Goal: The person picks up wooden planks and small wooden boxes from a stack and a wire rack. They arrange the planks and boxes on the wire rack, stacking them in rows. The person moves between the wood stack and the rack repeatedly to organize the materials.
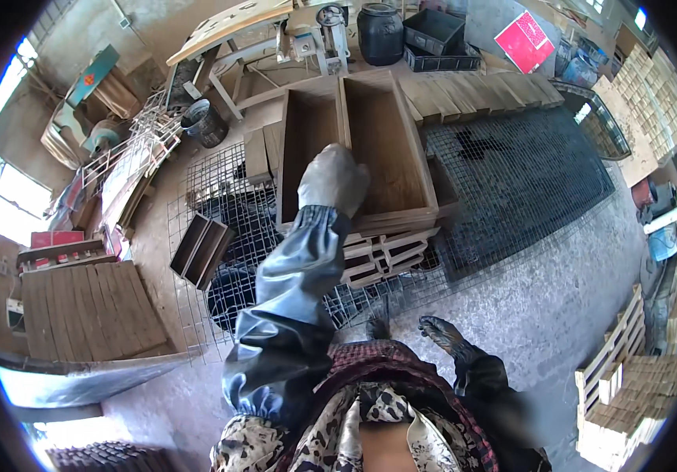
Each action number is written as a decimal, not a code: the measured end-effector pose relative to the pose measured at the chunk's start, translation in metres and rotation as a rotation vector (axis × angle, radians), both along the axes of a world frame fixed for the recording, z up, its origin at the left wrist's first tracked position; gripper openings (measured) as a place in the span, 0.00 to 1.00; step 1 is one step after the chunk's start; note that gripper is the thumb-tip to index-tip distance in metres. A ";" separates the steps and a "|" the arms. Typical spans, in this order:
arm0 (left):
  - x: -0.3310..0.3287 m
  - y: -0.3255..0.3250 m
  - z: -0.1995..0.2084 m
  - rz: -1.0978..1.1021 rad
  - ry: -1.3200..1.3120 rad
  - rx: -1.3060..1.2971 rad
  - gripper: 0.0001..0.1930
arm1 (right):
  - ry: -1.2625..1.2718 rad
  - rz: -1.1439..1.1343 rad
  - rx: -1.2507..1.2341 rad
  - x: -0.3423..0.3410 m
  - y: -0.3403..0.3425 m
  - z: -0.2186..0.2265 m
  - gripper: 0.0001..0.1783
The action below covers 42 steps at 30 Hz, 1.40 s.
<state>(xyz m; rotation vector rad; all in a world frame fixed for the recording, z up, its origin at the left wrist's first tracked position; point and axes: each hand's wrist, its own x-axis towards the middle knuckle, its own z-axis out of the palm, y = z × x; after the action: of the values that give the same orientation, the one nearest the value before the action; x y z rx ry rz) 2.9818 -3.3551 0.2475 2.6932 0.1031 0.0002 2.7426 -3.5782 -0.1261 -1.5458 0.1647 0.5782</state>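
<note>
A brown wooden box [386,149] with two long compartments sits in the middle, on top of a slatted wooden frame [386,258]. My left hand [333,179], in a grey glove below a shiny dark sleeve cover, is closed over the box's middle divider, though the fingertips are hidden. Apart from the box, low at my right side, hangs my right hand [445,334] in a dark, wet-looking glove. Its fingers are loosely stretched out and hold nothing. A small dark divided box [202,250] lies tilted on wire mesh to the left.
Wire mesh [527,181] covers the floor right of the box, with a row of wooden boards [484,96] behind it. A black bucket [205,123] stands left. A workbench [232,27], a black barrel [379,34] and black crates [434,35] are at the back; stacked wood [645,393] is right.
</note>
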 end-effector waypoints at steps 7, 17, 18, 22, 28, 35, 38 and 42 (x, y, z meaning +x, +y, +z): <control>-0.032 0.003 0.020 -0.159 0.033 0.002 0.31 | -0.623 0.252 -0.325 0.042 0.000 0.100 0.20; -0.064 0.051 -0.045 -0.607 -0.349 0.443 0.11 | -1.505 0.131 -1.012 0.191 0.038 0.300 0.26; -0.064 0.051 -0.049 -0.613 -0.409 0.420 0.10 | -1.349 0.170 -0.779 0.198 0.034 0.291 0.26; -0.072 0.048 -0.045 -0.552 -0.458 0.377 0.10 | -1.383 0.269 -0.925 0.203 0.029 0.293 0.22; -0.074 0.065 -0.054 -0.505 -0.449 0.317 0.12 | -1.343 0.228 -0.723 0.208 0.018 0.285 0.18; -0.075 0.068 -0.063 -0.530 -0.498 0.404 0.13 | -1.329 0.189 -1.095 0.193 0.030 0.302 0.22; -0.067 0.063 -0.066 -0.546 -0.539 0.439 0.13 | -1.293 0.227 -1.059 0.202 0.025 0.291 0.22; -0.065 0.059 -0.057 -0.594 -0.412 0.486 0.17 | -1.269 0.282 -1.094 0.207 0.029 0.307 0.20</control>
<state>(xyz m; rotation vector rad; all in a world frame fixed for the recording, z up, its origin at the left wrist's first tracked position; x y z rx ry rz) 2.9167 -3.2957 0.1906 3.0142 -0.9262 0.4447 2.9494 -3.5495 0.1809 -2.7240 -0.8522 -0.4868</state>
